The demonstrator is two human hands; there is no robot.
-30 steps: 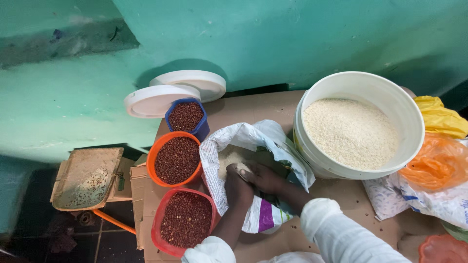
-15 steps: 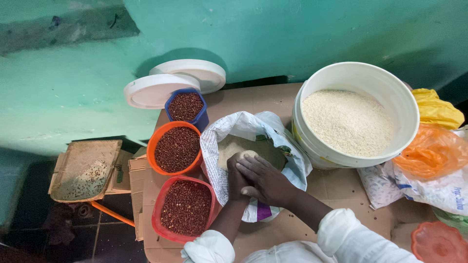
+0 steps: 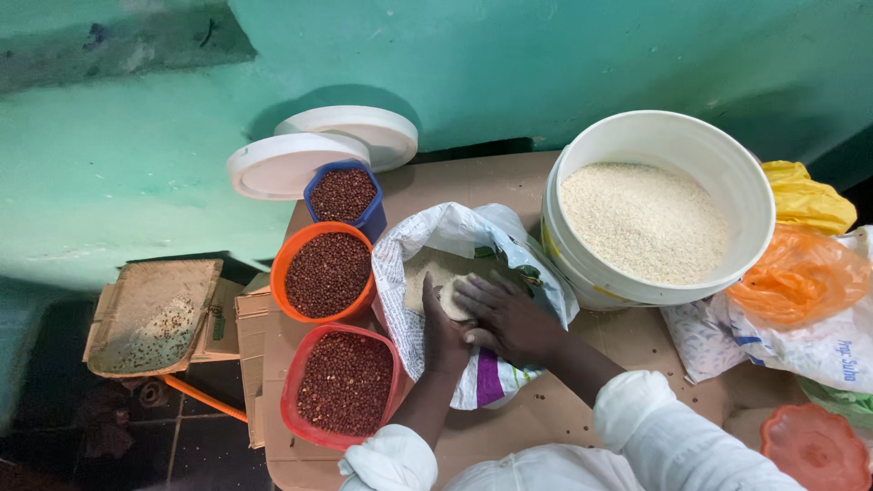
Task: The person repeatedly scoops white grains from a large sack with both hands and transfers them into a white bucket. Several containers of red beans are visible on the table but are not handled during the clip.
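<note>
Currently both hands are cupping pale grain (image 3: 452,293) inside the open sack (image 3: 473,273) just left of the white bucket (image 3: 659,214) — left hand (image 3: 443,335) curled, right hand (image 3: 509,318) flattened over the heap — best keeping palms sealed so nothing is spilling.

A crinkled, glossy white woven-plastic sack (image 3: 473,264) is holding matt, gritty pale grain (image 3: 436,271), sitting on a matt brown cardboard-covered counter (image 3: 473,186) beside a smooth white plastic bucket (image 3: 582,264).
</note>
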